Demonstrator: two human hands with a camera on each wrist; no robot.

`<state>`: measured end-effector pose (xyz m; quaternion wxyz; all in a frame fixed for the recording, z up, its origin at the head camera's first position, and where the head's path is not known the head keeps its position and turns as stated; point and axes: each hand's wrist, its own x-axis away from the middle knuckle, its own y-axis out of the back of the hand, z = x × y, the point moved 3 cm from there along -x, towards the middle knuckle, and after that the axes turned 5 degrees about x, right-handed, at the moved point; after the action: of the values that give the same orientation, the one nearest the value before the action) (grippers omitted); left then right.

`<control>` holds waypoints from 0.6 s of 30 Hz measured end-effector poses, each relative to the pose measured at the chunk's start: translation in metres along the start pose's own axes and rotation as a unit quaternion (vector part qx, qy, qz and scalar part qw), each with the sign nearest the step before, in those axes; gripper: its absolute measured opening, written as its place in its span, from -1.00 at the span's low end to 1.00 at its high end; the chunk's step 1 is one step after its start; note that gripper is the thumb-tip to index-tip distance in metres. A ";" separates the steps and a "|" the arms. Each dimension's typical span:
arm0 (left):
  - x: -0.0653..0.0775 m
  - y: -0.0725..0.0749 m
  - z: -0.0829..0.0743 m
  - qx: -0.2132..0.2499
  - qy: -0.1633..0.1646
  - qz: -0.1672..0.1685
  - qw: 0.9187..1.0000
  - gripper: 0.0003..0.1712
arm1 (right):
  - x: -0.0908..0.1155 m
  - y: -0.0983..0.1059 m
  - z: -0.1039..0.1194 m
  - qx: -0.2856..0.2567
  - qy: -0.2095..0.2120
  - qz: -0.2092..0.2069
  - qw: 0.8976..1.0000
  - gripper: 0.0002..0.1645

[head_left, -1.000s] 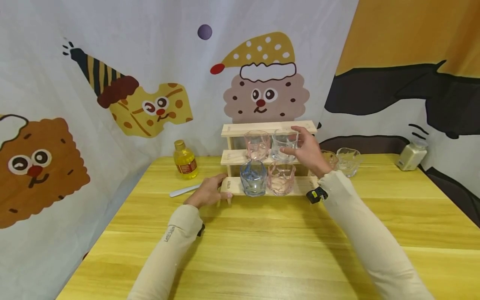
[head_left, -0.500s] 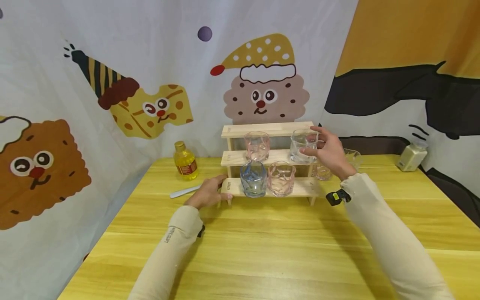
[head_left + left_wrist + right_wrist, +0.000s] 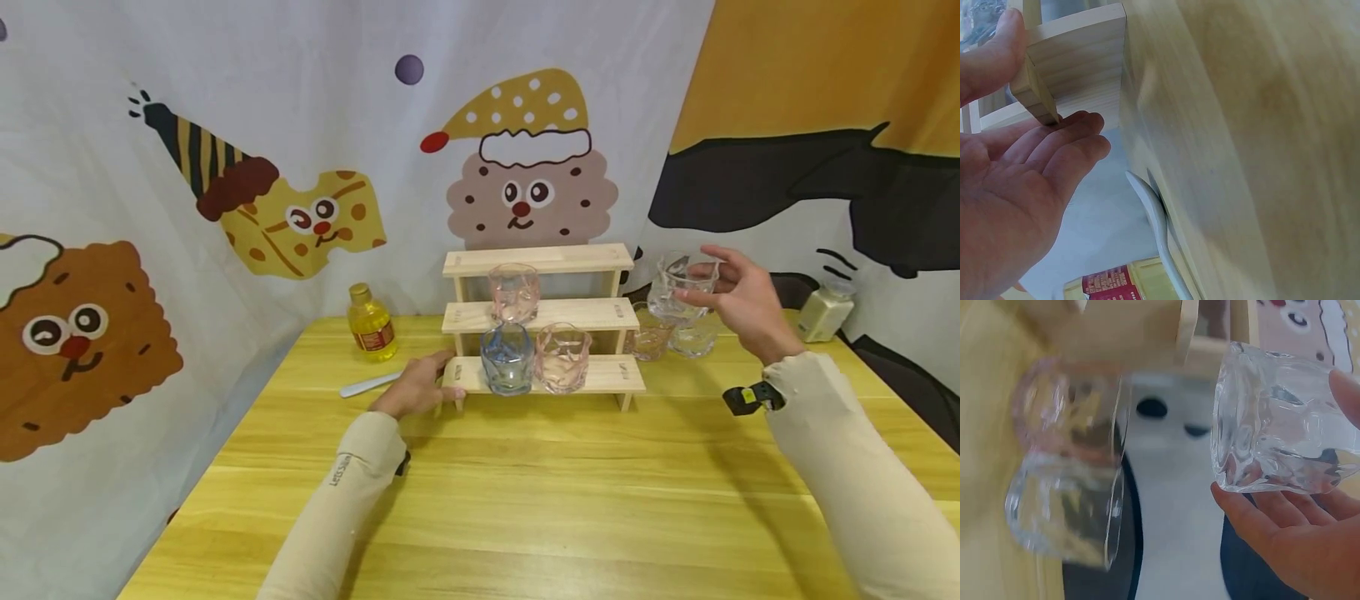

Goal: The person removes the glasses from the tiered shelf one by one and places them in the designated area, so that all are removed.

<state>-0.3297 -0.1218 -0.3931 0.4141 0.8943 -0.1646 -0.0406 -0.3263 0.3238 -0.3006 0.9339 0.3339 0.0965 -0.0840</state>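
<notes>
Fingers (image 3: 1244, 515) of the right hand (image 3: 750, 308) pinch a clear glass tumbler (image 3: 675, 292) in mid-air at centre right, above a pink tumbler (image 3: 651, 340) and a second clear tumbler (image 3: 697, 340) on the desk (image 3: 487, 500) — apparently a transfer step. The left hand (image 3: 412, 385) pinches the wooden rack (image 3: 611, 375) by its lowest tier. Next move likely calls for a level grip — clear of those rims.

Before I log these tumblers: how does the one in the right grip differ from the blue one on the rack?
The clear tumbler is colourless; the blue tumbler is tinted. The clear tumbler is held in the air by the right grip; the blue tumbler stands on the bottom tier. Both are see-through.
</notes>
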 end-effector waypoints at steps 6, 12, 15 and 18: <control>0.000 0.000 0.001 -0.003 0.007 0.001 1.000 -0.18 | 0.003 0.025 -0.026 -0.006 -0.025 -0.026 0.999 0.06; 0.001 0.000 0.000 0.004 0.009 0.000 1.000 -0.18 | 0.006 0.043 -0.051 -0.015 -0.049 -0.037 0.998 0.08; 0.001 0.000 0.001 0.010 0.010 0.001 1.000 -0.17 | 0.009 0.050 -0.063 -0.008 -0.062 -0.050 0.997 0.06; 0.001 -0.001 0.001 0.016 0.011 0.002 1.000 -0.17 | 0.010 0.054 -0.076 -0.010 -0.078 -0.059 0.995 0.07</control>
<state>-0.3286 -0.1221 -0.3941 0.4014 0.9010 -0.1624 -0.0275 -0.3138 0.4132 -0.3278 0.9353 0.3110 0.0439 -0.1633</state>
